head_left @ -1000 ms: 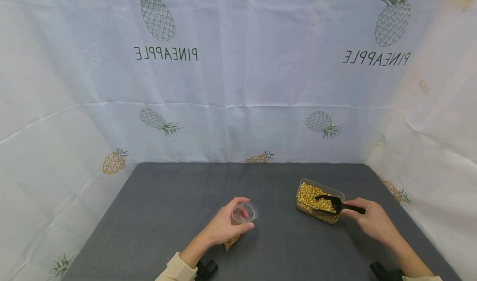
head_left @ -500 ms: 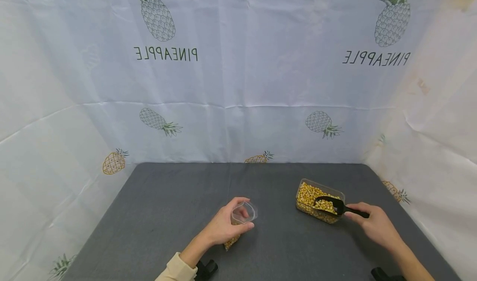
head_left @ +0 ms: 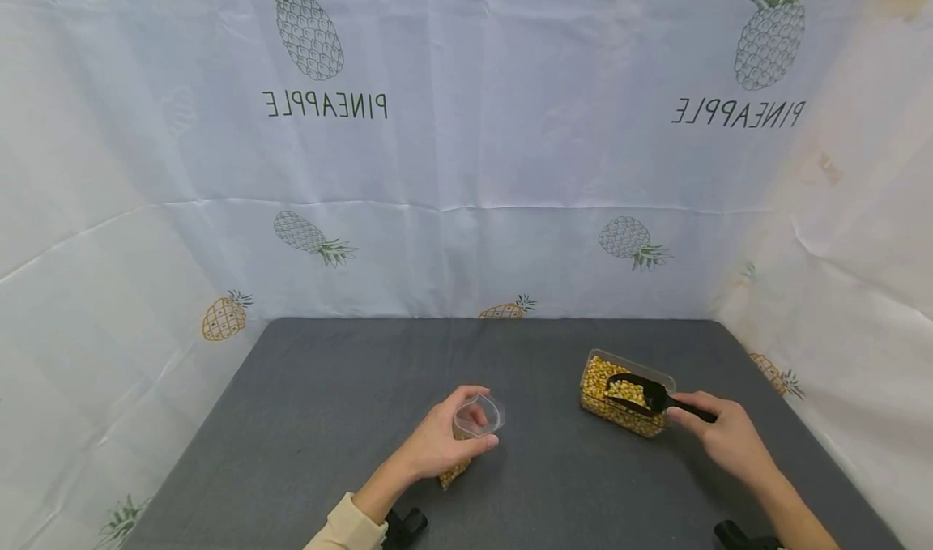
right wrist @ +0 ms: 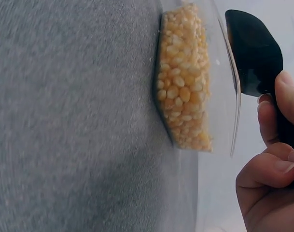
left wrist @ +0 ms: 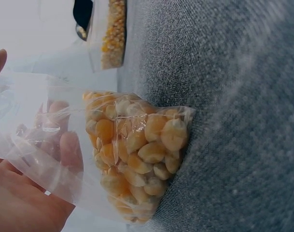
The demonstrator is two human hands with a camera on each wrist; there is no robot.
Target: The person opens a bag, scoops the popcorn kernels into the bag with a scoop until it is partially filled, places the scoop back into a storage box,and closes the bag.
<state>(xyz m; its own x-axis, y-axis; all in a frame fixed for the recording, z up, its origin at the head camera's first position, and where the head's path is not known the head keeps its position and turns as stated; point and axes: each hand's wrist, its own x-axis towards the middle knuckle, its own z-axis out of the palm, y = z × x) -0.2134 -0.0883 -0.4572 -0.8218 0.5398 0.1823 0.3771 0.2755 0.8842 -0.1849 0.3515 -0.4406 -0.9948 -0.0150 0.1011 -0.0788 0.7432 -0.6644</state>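
My left hand [head_left: 440, 438] grips a clear plastic bag [left wrist: 21, 130] around its upper part, keeping the mouth wide. Yellow corn kernels [left wrist: 137, 150] fill the bottom of the bag, which stands on the grey tabletop. On the right, my right hand [head_left: 732, 437] pinches the handle of a black scoop [head_left: 659, 398] between thumb and fingers. A heap of kernels [head_left: 625, 391] lies in the scoop's bowl, raised just above the rim of a clear rectangular container [right wrist: 225, 111]. More corn fills the lower part of that container.
The dark grey table [head_left: 350, 380] ends at a pale curtain [head_left: 466, 145] printed with pineapples, which also hangs along both sides. Black wrist mounts [head_left: 404, 527] sit beneath the forearms. Table surface lies between bag and container.
The scoop has come up out of the corn and levelled, now carrying kernels over the container. My left hand and the bag have stayed in place.
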